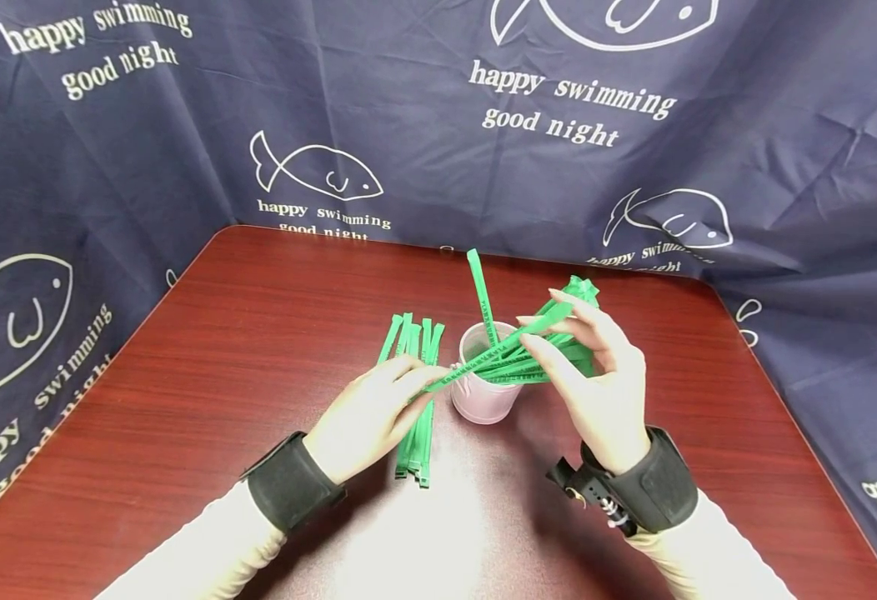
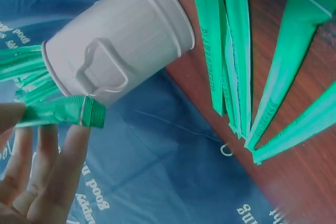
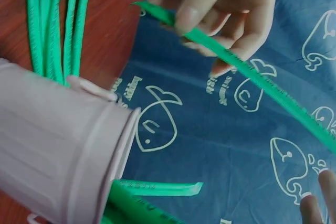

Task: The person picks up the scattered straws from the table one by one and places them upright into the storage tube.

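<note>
My left hand (image 1: pixel 367 408) pinches one end of a long, slim green stick packet (image 3: pixel 247 72) with printed lettering, thumb against fingers. The packet slants up to the right over a small pale pink bucket (image 1: pixel 483 406). Around its far end my right hand (image 1: pixel 609 375) holds its thumb and fingers spread; in the right wrist view two right fingertips (image 3: pixel 310 208) show apart from the packet. The bucket holds a bundle of similar green packets (image 1: pixel 577 357) leaning right, partly hidden by the right hand, and a single packet (image 1: pixel 478 279) sticking up at the back.
More green packets (image 1: pixel 413 442) lie side by side on the red-brown table (image 1: pixel 281 325), left of the bucket and partly under the left hand. A blue curtain (image 1: pixel 423 100) with white fish and lettering hangs around the table. Both wrists carry black bands (image 1: pixel 292 483).
</note>
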`<state>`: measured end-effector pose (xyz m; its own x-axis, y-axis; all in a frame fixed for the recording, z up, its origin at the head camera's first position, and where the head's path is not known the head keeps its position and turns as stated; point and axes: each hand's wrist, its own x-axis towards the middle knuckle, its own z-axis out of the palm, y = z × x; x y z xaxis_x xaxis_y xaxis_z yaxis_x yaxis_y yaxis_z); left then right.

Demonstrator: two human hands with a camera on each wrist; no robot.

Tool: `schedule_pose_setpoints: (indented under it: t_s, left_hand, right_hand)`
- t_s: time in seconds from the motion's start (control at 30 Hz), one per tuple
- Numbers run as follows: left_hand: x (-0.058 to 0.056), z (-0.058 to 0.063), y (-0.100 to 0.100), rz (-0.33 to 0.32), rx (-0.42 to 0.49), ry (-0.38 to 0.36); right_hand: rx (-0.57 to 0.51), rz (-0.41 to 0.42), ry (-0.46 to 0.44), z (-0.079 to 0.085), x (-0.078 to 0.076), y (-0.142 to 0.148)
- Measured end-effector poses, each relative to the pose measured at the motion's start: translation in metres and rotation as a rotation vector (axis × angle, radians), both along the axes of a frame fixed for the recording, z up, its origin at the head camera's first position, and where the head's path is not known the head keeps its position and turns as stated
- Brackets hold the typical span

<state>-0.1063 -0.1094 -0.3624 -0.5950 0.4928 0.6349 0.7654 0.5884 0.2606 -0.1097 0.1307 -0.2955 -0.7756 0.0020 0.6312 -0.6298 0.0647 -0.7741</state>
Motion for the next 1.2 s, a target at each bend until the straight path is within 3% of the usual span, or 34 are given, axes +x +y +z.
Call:
schedule_pose_setpoints:
  t_s: [0.17,0.33,0.6,0.77,0.9,1.0,1.2]
  left_hand:
    - [0.0,-0.001,0.001,-0.061,0.007,-0.013]
    - [-0.004,-0.003,0.0,-0.042,0.011,-0.03]
    - [-0.01,-0.015,-0.011,0.129,-0.052,-0.133]
    - [-0.012,-0.027,-0.022,0.223,-0.168,-0.159]
    - [-0.011,-0.035,-0.03,0.305,-0.256,-0.266]
    - [-0.011,-0.038,-0.033,0.355,-0.295,-0.35]
    - [-0.016,-0.038,-0.039,0.384,-0.33,-0.439]
  right_hand:
    - [-0.048,0.017,0.055,0.003,0.001,-0.002]
    - [-0.098,-0.019,0.084,0.005,0.002,-0.002]
    - [-0.227,-0.085,0.144,0.008,0.0,0.008]
    - [-0.363,-0.137,0.19,0.01,-0.006,0.016]
    - [-0.423,-0.178,0.231,0.009,-0.011,0.021]
    - [-0.324,-0.254,0.208,0.006,-0.014,0.024]
    - [0.005,-0.338,0.09,-0.005,-0.017,0.025]
